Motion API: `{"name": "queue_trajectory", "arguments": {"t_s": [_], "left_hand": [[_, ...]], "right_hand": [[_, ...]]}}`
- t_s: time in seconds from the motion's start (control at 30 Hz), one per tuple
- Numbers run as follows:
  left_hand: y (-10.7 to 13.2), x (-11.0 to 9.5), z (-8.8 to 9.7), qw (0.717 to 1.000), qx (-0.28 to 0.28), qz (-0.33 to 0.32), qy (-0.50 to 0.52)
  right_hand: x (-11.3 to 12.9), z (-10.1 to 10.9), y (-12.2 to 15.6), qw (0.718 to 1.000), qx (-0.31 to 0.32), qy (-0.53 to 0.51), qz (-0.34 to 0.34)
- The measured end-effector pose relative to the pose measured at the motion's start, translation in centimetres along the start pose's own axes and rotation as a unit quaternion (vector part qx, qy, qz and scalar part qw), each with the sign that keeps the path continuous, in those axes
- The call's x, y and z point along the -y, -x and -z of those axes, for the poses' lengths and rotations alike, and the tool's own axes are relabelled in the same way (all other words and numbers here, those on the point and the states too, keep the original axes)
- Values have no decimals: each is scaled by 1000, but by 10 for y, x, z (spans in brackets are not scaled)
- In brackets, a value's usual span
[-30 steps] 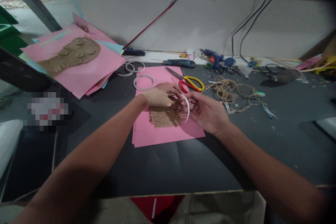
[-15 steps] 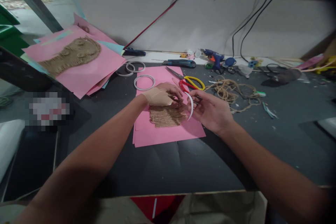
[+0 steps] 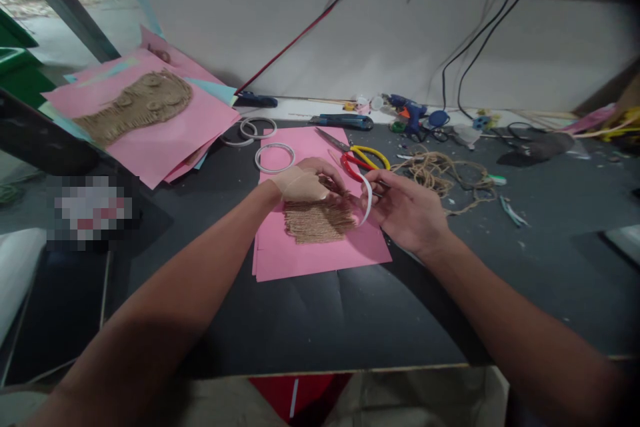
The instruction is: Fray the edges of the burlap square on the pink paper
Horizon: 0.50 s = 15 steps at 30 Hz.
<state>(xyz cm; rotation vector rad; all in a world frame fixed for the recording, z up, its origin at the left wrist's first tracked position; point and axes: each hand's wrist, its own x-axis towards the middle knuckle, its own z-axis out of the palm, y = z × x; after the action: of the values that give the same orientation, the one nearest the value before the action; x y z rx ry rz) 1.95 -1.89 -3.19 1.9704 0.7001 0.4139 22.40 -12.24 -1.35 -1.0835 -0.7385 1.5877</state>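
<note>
My left hand [image 3: 309, 181], partly wrapped in a beige bandage, presses its curled fingers on the top edge of a patch of jute strands [image 3: 320, 220] glued on a pink paper sheet [image 3: 305, 250]. My right hand [image 3: 407, 210] is closed in a pinch on a curved white strip [image 3: 367, 197], which looks like tape backing, at the right edge of the jute patch. Both hands nearly meet above the patch.
Yellow and red scissors [image 3: 363, 159] lie just behind the hands, beside a tangle of jute twine [image 3: 440, 173]. Three white tape rings [image 3: 274, 157] sit at the sheet's far left. A pink sheet with a bigger jute shape [image 3: 135, 103] lies far left. A blue glue gun [image 3: 411, 113] and a cutter [image 3: 345, 121] lie by the wall.
My right hand has drawn the white strip a little to the right and away from me. The left hand has stayed on the jute patch.
</note>
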Motion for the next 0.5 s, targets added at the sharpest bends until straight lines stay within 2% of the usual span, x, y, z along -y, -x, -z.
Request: {"name": "queue_trajectory", "arguments": {"t_s": [0.5], "left_hand": [[-1,-2,-1,1000,-11,-6,-11]], "right_hand": [[-1,-8,0,1000,4,-18,-20]]}}
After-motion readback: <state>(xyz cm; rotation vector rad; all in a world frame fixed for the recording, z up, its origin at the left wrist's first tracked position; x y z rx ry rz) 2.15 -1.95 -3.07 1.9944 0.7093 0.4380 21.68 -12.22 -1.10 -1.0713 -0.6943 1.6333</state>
